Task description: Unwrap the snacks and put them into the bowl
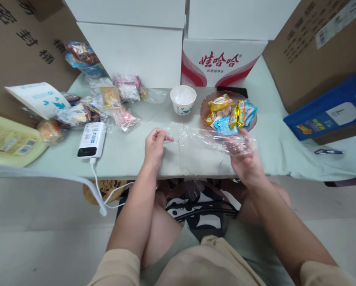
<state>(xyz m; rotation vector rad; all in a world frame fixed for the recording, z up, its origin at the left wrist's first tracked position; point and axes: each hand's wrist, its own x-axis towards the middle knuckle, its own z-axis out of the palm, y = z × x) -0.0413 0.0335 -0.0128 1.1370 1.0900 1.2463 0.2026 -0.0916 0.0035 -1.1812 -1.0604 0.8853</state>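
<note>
A thin, crumpled strip of clear plastic film (207, 139) stretches between my two hands just above the table's front edge. My left hand (154, 146) is closed in a pinch at its left end, thumb against the fingers. At the right end, my right hand (247, 161) has its palm turned up and its fingers curled at the plastic, which partly covers them. Right behind the film stands a pink glass bowl (205, 104) of yellow- and blue-wrapped snacks (225, 124). A white paper cup (182, 104) with clear plastic inside sits left of the bowl.
Several packaged snacks (118, 107) lie at the left, near a white power bank (91, 140) with a cable. A yellow bottle (14, 139) and a blue bottle (329, 105) flank the table. White cartons (130, 51) close off the back. A pen (328, 152) lies at the right.
</note>
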